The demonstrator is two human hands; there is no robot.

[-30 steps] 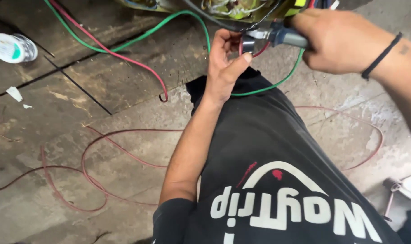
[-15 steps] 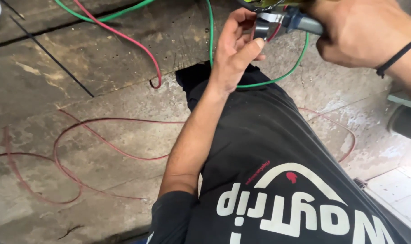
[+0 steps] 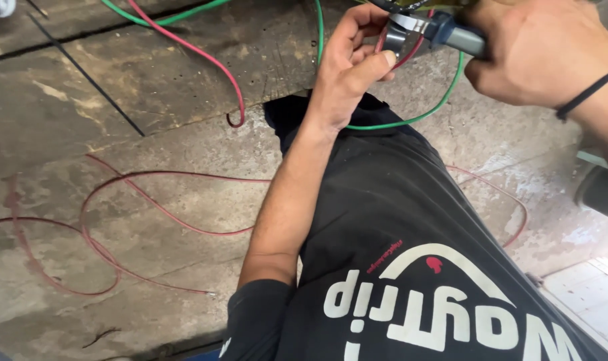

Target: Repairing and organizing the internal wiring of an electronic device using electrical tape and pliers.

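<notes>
Left hand (image 3: 347, 73) pinches red wire (image 3: 411, 50); right hand (image 3: 538, 50), at 3 o'clock, grips blue-handled tool (image 3: 427, 30) closed on it. Best: hold wire steady, squeeze squarely.

I log no packages, labels, signs or screens here; the one printed item is the black shirt (image 3: 411, 267), lettered in white with a small red mark.

Tool (image 3: 444, 33) between both hands, wires (image 3: 150, 200) on floor (image 3: 83, 100).
</notes>
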